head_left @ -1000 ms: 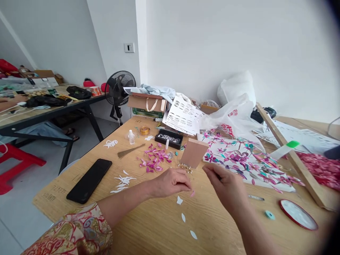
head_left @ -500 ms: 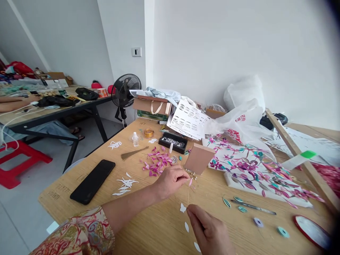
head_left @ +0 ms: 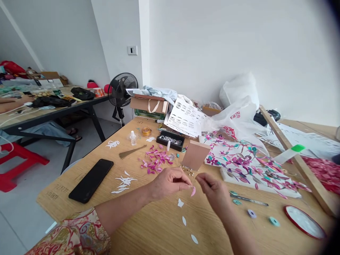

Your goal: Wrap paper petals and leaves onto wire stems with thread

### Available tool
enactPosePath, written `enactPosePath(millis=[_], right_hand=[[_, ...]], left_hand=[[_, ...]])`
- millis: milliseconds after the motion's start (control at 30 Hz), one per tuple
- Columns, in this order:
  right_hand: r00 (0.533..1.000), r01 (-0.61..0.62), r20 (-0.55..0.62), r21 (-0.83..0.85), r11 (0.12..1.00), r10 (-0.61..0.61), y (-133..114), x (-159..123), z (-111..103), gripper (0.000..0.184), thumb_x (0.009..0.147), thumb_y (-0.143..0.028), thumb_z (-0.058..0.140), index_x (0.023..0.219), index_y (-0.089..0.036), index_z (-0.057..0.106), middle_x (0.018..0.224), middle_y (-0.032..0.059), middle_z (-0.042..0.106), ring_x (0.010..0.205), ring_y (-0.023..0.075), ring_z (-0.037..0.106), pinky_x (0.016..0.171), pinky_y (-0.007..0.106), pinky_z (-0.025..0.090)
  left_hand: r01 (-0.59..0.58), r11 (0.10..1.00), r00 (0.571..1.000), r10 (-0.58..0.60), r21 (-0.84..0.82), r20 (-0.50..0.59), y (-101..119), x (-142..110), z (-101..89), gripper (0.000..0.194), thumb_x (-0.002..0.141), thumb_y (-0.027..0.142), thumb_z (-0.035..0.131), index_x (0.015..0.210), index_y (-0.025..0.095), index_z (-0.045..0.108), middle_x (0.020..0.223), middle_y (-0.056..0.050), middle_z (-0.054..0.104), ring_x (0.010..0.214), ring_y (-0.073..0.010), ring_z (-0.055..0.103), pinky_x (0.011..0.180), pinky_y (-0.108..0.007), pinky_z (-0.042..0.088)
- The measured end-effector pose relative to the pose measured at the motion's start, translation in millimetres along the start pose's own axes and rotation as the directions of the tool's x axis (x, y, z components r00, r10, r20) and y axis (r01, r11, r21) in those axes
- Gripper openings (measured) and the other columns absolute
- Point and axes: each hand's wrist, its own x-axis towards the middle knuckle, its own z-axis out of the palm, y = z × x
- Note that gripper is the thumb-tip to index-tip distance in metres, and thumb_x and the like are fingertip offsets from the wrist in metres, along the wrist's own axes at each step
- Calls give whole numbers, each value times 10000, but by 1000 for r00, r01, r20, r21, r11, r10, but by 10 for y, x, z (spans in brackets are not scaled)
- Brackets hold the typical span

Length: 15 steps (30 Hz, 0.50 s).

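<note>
Between thumb and forefinger of my left hand (head_left: 172, 183) a small pink petal (head_left: 193, 191) is pinched, its tip hanging down. Just to its right, my right hand (head_left: 212, 189) is closed in a pinch, apart from the petal; a fine thread seems to be in its fingertips, too thin to follow now. Below the hands lie white paper leaf shapes (head_left: 184, 221) in a loose column. A heap of pink petals (head_left: 156, 158) lies beyond my left hand. Behind both hands a brown board (head_left: 196, 156) stands upright, with small gold beads (head_left: 188, 171) at its foot.
At left lie a black phone (head_left: 91, 180) and white paper strips (head_left: 124, 182). A black tray (head_left: 170, 140) sits farther back. On the right are finished pink flowers (head_left: 247, 159) on white foam, a pen (head_left: 249, 200), thread spools (head_left: 274, 221) and a red-rimmed dish (head_left: 304, 221).
My right hand has risen from the near side to beside my left hand. Earlier a thread stretched visibly between them. My left hand still pinches the petal. The view has shifted slightly.
</note>
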Motion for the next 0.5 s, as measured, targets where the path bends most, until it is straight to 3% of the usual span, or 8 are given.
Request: enactPosePath(millis=[133, 233, 367, 433, 500], right_hand=[[998, 2, 68, 57, 998, -5, -66, -328, 351, 359, 834, -396, 324, 633, -184, 534, 459, -39, 466, 436, 101, 458, 421, 168, 350], [990, 80, 118, 34, 996, -83, -237, -551, 399, 354, 858, -343, 294, 645, -187, 529, 483, -29, 497, 434, 97, 476, 428, 163, 356], [976, 205, 75, -34, 978, -202, -454, -627, 129, 331, 864, -288, 297, 666, -203, 548, 526, -10, 561, 452, 92, 518, 444, 155, 364], [970, 240, -18, -94, 966, -243, -503, -554, -116, 298, 850, -293, 329, 685, -210, 563, 560, -3, 596, 466, 92, 540, 455, 154, 370], [967, 198, -118, -203, 959, -224, -492, -416, -362, 264, 830, -316, 362, 718, -217, 579, 572, -4, 612, 478, 100, 558, 464, 162, 372]], left_hand=[[135, 982, 974, -156, -133, -163, -108, 64, 15, 117, 706, 218, 570, 702, 119, 633, 626, 0, 533, 553, -72, 441, 515, -179, 336], [142, 990, 964, -142, -15, -224, -190, 125, 21, 121, 716, 198, 545, 696, 120, 635, 644, -13, 563, 588, -91, 470, 540, -192, 355], [22, 950, 979, 43, 313, -198, -241, 145, 31, 114, 721, 144, 538, 660, 141, 634, 658, -13, 560, 627, -99, 490, 587, -199, 366], [-73, 910, 985, 131, 408, -116, -229, 123, 27, 126, 737, 135, 526, 669, 142, 632, 663, -17, 554, 648, -102, 495, 612, -200, 369], [-148, 897, 987, 162, 416, 0, -186, 88, 12, 131, 753, 142, 515, 703, 142, 636, 674, -22, 553, 669, -105, 497, 625, -200, 370]])
